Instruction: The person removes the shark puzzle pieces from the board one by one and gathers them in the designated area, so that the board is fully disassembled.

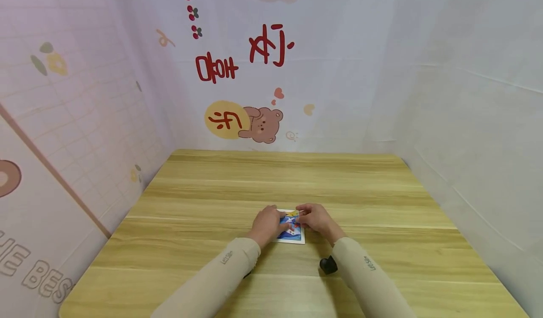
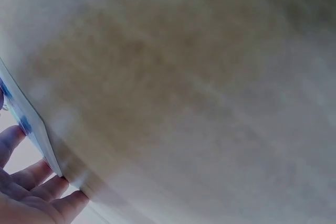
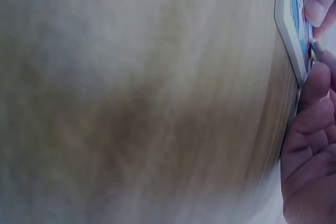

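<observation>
A small picture puzzle (image 1: 294, 235) with a white border and a blue, colourful design lies flat on the wooden table. Over its left side is my left hand (image 1: 267, 224), the thumb pressing on the picture and the other fingers spread along its edge. At the right side, my right hand (image 1: 317, 219) pinches a small flat puzzle piece (image 3: 316, 49) between thumb and fingertip, close above the picture. The left thumb (image 3: 316, 11) also shows on the picture in the right wrist view. Both hands cover parts of the puzzle, and the piece's printed face cannot be made out.
The wooden table (image 1: 203, 186) extends around the puzzle on all sides. Pale printed cloth walls (image 1: 339, 96) stand behind it and at left and right. A small black device (image 1: 328, 265) sits by the right wrist, under the sleeve.
</observation>
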`<state>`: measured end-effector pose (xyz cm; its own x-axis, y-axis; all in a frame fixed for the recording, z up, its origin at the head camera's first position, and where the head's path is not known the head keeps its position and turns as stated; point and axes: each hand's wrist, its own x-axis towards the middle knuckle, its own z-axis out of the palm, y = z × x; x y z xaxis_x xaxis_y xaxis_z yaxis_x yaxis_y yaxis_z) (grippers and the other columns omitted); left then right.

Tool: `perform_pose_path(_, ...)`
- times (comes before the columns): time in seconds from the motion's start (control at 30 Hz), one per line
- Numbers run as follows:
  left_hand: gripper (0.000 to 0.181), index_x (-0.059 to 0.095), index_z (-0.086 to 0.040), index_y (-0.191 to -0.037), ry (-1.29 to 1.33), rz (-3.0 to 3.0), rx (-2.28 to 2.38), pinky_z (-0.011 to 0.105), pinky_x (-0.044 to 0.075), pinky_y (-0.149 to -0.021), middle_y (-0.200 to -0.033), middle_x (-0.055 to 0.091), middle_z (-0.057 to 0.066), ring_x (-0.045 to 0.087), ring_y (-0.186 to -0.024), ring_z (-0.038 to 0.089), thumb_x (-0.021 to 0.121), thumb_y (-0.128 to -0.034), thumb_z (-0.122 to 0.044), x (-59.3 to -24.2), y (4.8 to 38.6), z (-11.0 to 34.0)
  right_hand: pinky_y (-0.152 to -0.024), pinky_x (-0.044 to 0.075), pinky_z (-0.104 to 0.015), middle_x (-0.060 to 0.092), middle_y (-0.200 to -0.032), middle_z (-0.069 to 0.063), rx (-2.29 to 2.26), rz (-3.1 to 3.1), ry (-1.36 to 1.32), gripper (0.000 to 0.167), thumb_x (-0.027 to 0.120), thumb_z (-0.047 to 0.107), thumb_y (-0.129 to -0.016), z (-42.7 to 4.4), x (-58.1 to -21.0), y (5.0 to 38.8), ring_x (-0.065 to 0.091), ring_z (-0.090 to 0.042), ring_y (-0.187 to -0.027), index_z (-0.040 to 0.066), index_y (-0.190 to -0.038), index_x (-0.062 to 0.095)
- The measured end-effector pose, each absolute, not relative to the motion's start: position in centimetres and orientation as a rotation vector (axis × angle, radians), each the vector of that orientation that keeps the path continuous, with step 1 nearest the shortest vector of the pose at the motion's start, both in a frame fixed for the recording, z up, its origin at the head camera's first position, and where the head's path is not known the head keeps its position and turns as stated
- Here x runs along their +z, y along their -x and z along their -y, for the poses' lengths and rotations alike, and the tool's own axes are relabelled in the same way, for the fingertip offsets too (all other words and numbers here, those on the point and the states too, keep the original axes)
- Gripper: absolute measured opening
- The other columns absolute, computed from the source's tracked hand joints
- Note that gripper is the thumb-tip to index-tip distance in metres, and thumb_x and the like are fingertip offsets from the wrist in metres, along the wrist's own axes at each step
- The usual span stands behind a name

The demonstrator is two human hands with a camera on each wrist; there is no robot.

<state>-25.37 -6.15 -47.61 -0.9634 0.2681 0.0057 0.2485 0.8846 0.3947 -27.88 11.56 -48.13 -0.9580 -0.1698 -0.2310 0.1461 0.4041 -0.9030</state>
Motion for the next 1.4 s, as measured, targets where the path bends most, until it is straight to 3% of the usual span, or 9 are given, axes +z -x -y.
perform_pose_path(0.37, 0.044, 0.071, -0.017, -0.125, -0.421, -3.056, 0.573, 0.047, 0.042, -0.103, -0.136, 0.058, 0.016, 0.052, -0.128, 0.034, 0.072, -0.0898, -0.042, -48.5, 25.7, 6.3, -0.058, 0.049, -0.026, 0.058, -0.093, -0.006, -1.543, -2.364, -0.014, 0.035, 0.068, -0.001, -0.090, -11.9, -48.1, 28.1, 0.061, -0.017, -0.072, 0.000, -0.124, 0.064)
perform_pose_path(0.5, 0.043, 0.074, -0.018, -0.120, -0.479, -3.094, 0.509, 0.048, 0.048, -0.088, -0.121, 0.065, 0.012, 0.060, -0.110, 0.032, 0.074, -0.0867, -0.045, -48.5, 26.0, 6.2, -0.058, 0.048, -0.026, 0.059, -0.091, -0.005, -1.562, -2.347, -0.017, 0.035, 0.068, -0.003, -0.089, -12.2, -48.1, 28.1, 0.061, -0.016, -0.071, -0.002, -0.124, 0.064)
perform_pose_path(0.63, 0.044, 0.077, -0.016, -0.112, -0.557, -3.098, 0.522, 0.046, 0.047, -0.077, -0.104, 0.065, 0.007, 0.059, -0.094, 0.029, 0.078, -0.0824, -0.048, -48.4, 26.7, 6.3, -0.057, 0.047, -0.025, 0.059, -0.089, -0.004, -1.557, -2.350, -0.024, 0.036, 0.068, -0.002, -0.089, -12.4, -48.1, 28.1, 0.061, -0.015, -0.070, -0.002, -0.124, 0.064)
perform_pose_path(1.03, 0.036, 0.072, -0.015, -0.103, -0.722, -3.016, 0.809, 0.052, 0.041, -0.090, -0.113, 0.060, 0.008, 0.053, -0.107, 0.032, 0.076, -0.0843, -0.045, -49.7, 27.8, 8.2, -0.056, 0.048, -0.027, 0.060, -0.088, -0.005, -1.508, -2.338, 0.013, 0.033, 0.068, 0.001, -0.090, -12.0, -47.8, 28.4, 0.062, -0.017, -0.070, 0.002, -0.123, 0.065)
perform_pose_path(1.4, 0.029, 0.070, -0.013, -0.096, -0.725, -3.025, 0.817, 0.042, 0.039, -0.081, -0.096, 0.052, 0.004, 0.045, -0.093, 0.024, 0.078, -0.0852, -0.039, -49.2, 27.7, 7.8, -0.057, 0.049, -0.027, 0.059, -0.090, -0.005, -1.489, -2.330, 0.003, 0.033, 0.069, -0.001, -0.089, -12.0, -47.8, 28.8, 0.064, -0.018, -0.072, 0.002, -0.121, 0.065)
